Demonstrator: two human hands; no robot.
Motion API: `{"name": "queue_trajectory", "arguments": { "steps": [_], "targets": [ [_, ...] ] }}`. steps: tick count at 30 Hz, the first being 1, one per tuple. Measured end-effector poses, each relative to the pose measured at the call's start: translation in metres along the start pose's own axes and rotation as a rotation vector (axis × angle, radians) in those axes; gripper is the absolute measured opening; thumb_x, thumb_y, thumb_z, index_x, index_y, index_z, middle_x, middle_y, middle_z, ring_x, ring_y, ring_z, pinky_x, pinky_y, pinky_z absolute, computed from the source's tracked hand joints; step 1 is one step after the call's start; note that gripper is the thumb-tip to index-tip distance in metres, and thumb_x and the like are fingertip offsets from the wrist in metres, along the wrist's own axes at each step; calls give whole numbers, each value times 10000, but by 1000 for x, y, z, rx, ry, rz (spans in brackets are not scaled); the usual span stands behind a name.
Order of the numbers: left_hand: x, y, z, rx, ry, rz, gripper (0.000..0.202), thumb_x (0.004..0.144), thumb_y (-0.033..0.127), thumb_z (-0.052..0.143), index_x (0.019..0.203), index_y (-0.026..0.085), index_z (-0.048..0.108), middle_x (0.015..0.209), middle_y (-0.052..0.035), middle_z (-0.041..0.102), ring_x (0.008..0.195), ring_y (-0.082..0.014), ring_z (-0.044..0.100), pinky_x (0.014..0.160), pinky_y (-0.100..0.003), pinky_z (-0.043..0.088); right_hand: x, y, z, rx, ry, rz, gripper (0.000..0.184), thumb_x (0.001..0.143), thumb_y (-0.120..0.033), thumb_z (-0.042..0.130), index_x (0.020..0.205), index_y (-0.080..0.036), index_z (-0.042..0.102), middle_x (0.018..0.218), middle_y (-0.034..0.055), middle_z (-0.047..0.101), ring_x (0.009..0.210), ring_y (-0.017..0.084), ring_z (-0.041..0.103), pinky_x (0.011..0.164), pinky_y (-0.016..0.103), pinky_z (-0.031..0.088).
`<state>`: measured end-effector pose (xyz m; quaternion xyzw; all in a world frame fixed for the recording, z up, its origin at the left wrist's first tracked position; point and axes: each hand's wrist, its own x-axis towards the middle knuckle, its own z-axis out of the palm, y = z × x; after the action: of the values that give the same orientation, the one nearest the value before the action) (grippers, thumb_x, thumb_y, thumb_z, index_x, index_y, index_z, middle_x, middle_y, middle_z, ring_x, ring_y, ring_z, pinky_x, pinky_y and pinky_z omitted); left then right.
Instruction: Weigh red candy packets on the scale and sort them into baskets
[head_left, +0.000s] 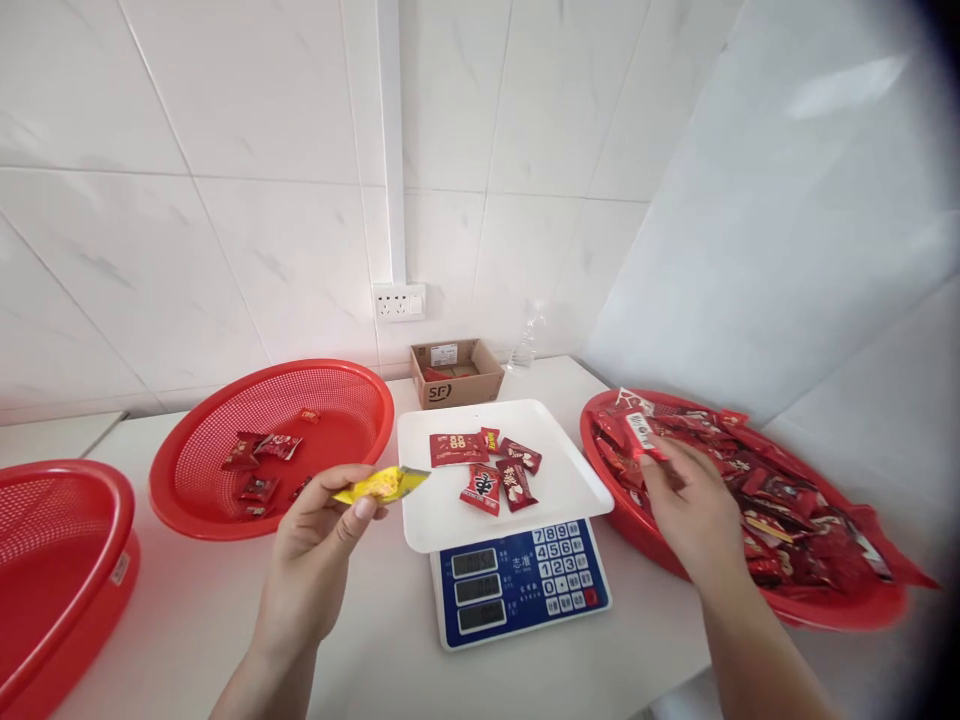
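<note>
My left hand (315, 545) pinches a yellow candy packet (384, 485) just left of the white scale tray (559, 485). Several red candy packets (487, 465) lie on that tray, which sits on a blue digital scale (517, 585). My right hand (694, 500) is closed on a red and white candy packet (641, 432) above the rim of the right red basket (825, 605), which is full of red packets.
A red mesh basket (360, 385) with a few red packets stands at the centre left. Another red basket (90, 540) sits at the far left edge. A small cardboard box (454, 385) and a wall socket (399, 301) are behind the scale.
</note>
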<state>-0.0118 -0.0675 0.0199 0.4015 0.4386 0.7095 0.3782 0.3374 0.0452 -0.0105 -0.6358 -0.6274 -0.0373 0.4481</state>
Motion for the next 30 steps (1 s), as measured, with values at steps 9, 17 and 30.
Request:
{"name": "queue_trajectory", "arguments": {
  "steps": [9, 17, 30],
  "targets": [
    [1, 2, 7, 20, -36, 70, 204, 737, 227, 739, 930, 239, 672, 885, 1, 678, 797, -116, 622, 712, -212, 515, -16, 28, -1, -190, -377, 54, 468, 837, -421, 394, 1176, -177, 605, 1213, 116, 614, 1099, 312, 566, 911, 475, 455],
    [3, 6, 6, 87, -69, 80, 241, 788, 294, 683, 1020, 239, 654, 860, -1, 625, 667, -95, 559, 625, -229, 502, -17, 5, -9, -395, -565, 159, 485, 910, -426, 273, 1273, -247, 540, 1245, 79, 607, 1024, 299, 602, 824, 438, 468],
    [7, 2, 6, -10, -98, -39, 270, 740, 274, 733, 1006, 262, 690, 907, -2, 659, 785, -99, 588, 699, -203, 505, -18, 6, -6, -441, -546, 146, 479, 913, -424, 263, 1240, -252, 568, 1174, 76, 648, 976, 294, 623, 766, 420, 484]
  ]
}}
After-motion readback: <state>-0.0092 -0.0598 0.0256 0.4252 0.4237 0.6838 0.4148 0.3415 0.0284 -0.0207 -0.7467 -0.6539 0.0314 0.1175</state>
